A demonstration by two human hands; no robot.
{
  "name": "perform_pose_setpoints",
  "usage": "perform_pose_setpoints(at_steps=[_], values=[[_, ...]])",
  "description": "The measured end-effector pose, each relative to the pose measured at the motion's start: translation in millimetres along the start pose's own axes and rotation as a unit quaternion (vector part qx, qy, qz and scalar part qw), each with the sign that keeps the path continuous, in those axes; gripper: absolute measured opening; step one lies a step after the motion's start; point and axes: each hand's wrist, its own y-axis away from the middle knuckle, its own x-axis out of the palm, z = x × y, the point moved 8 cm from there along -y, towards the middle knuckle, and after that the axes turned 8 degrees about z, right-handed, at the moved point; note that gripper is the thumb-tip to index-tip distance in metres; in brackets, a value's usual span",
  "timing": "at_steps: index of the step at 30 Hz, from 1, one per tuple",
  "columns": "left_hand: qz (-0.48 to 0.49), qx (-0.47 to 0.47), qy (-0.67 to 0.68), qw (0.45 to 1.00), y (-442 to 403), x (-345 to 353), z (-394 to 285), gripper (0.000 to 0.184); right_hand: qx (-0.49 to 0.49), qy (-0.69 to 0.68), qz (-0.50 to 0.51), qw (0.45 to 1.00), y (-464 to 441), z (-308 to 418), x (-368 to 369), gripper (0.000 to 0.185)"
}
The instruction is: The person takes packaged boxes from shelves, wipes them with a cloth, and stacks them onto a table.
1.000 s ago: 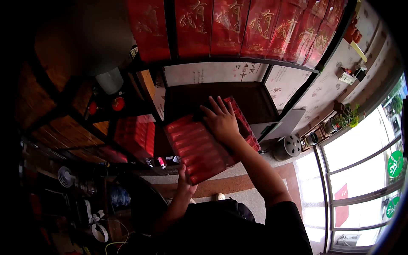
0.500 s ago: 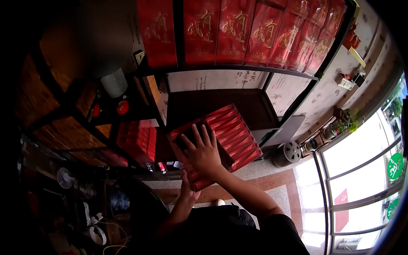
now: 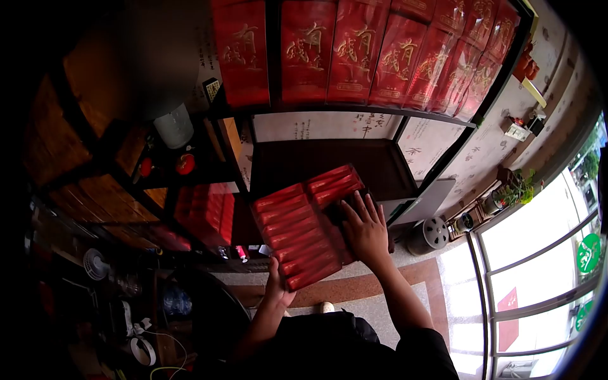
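one pack (image 3: 305, 244), ridges (image 3: 286, 220) slanting away rightward

left near: fan (image 3: 96, 264) | left far: grey cylinder (image 3: 173, 128) | right: plant (image 3: 519, 189), holed drum (image 3: 429, 237) | right near: window (image 3: 529, 247), green sign (image 3: 588, 253) on it

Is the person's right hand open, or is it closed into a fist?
Open: the fingers of the right hand are extended over the red pack, not curled. What lies under its palm, I cannot tell.
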Motion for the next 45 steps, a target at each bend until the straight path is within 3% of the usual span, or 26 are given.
perform_pose_setpoints(at_steps=[3,5,8,10,15,16,17,19,21,29,31,32,34,43,45], values=[[0.003,-0.005,0.005,1.0,0,4,5,0.082,0.053,0.011,-0.011,0.998,-12,-5,8,0.05],[-0.003,0.004,0.004,1.0,1,5,6,0.079,0.028,-0.009,-0.01,1.0,-17,23,16,0.051],[-0.076,-0.005,0.023,0.997,4,-4,15,0.075,-0.115,-0.026,0.021,0.993,-9,99,25,0.051],[-0.074,-0.01,0.017,0.997,5,-4,16,0.074,-0.157,-0.092,0.037,0.983,8,140,12,0.046],[-0.068,-0.033,-0.011,0.997,8,-13,18,0.069,-0.188,-0.071,0.021,0.979,46,128,10,0.045],[-0.032,-0.006,0.08,0.996,7,-15,18,0.065,-0.188,-0.076,0.036,0.979,49,117,8,0.045],[-0.031,-0.006,0.08,0.996,8,-22,17,0.065,-0.188,-0.076,0.036,0.979,49,103,4,0.045],[0.013,0.044,-0.033,0.998,9,-15,1,0.06,-0.115,-0.042,0.038,0.992,34,61,0,0.047],[-0.024,0.056,-0.01,0.998,7,-10,-1,0.061,-0.05,-0.011,0.02,0.999,16,24,4,0.048],[-0.044,0.068,-0.028,0.996,4,-12,0,0.062,-0.002,0.049,-0.065,0.997,-97,-18,23,0.05],[-0.034,0.087,-0.025,0.995,2,-10,3,0.061,0.098,-0.109,0.005,0.989,-119,-42,34,0.046],[-0.049,0.117,-0.03,0.992,2,-12,2,0.06,0.097,-0.11,0.005,0.989,-123,-46,36,0.046],[-0.065,0.146,-0.034,0.987,3,-12,0,0.058,0.14,-0.136,-0.008,0.981,-122,-66,34,0.045],[-0.084,0.148,-0.02,0.985,3,1,-2,0.059,0.166,-0.114,-0.005,0.98,-3,-77,-5,0.038],[-0.082,0.13,-0.021,0.988,0,3,-2,0.059,0.286,-0.127,0.03,0.949,29,-83,-5,0.037]])
